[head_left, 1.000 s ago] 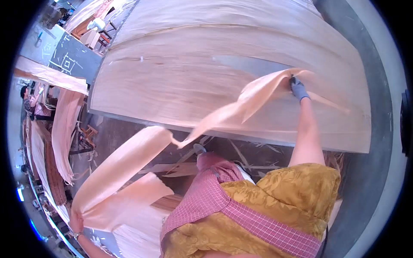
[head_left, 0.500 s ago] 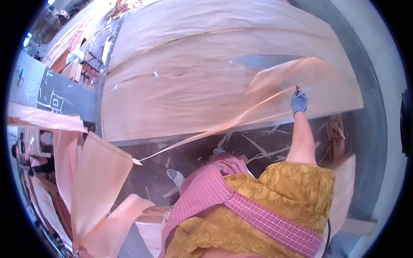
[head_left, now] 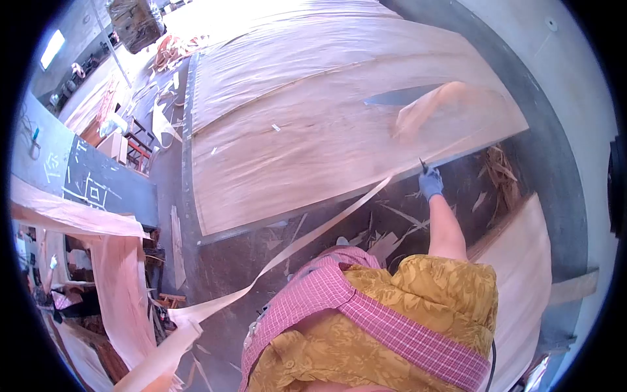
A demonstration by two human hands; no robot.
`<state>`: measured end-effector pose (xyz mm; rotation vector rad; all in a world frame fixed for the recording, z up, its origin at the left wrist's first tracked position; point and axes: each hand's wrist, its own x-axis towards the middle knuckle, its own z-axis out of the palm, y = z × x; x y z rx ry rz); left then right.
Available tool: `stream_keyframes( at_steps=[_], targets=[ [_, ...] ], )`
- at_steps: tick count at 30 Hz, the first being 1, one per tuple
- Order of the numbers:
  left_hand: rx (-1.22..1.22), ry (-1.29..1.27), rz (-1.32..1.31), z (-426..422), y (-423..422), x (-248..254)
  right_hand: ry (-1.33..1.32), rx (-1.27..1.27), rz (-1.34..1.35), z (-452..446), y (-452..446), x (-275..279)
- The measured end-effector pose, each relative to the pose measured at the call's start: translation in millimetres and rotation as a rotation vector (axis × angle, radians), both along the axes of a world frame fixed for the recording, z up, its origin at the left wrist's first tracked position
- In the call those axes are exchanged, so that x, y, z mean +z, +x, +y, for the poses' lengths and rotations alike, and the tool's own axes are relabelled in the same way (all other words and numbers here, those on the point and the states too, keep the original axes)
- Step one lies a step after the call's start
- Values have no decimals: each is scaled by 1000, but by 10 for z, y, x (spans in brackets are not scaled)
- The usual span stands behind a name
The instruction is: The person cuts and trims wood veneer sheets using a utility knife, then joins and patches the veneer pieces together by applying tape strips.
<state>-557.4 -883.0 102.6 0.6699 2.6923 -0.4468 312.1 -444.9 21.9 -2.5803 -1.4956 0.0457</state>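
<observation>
My right hand (head_left: 431, 182), in a blue-grey glove, is closed around a small dark tool (head_left: 423, 164) at the near edge of a broad table covered with thin wood sheets (head_left: 313, 124). Just left of the hand, a long narrow veneer strip (head_left: 294, 245) runs down from the table edge to the lower left. There it meets a wider veneer piece (head_left: 160, 359) at the bottom of the view. My left hand is out of the frame. A raised, curled veneer flap (head_left: 428, 108) lies on the sheets beside a dark gap.
Wood scraps (head_left: 385, 247) litter the floor below the table. Veneer sheets hang over a rack (head_left: 121, 287) at the left, near a person (head_left: 65, 300). More stacked sheets (head_left: 516, 281) stand at my right. A grey board with white marks (head_left: 98, 179) is at the left.
My right hand has moved down and left from over the sheets to the table edge. The strip now hangs across the floor, and my left hand has left the view. The view has turned.
</observation>
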Motion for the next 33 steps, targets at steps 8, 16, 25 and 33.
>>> stream_keyframes(
  at_steps=[8,16,25,33],
  targets=[
    [-95,44,-100,693,-749,247,121,-66,209,711,-184,16],
    [-130,252,-751,2558,78,137,345,-268,544,1904,553,-400],
    [-985,416,-942,6259,4919,-762,284,-285,554,2528,920,-590],
    [-443,313,-1338,7671,8025,-612,570,-446,1384,2393,1093,-216]
  ],
)
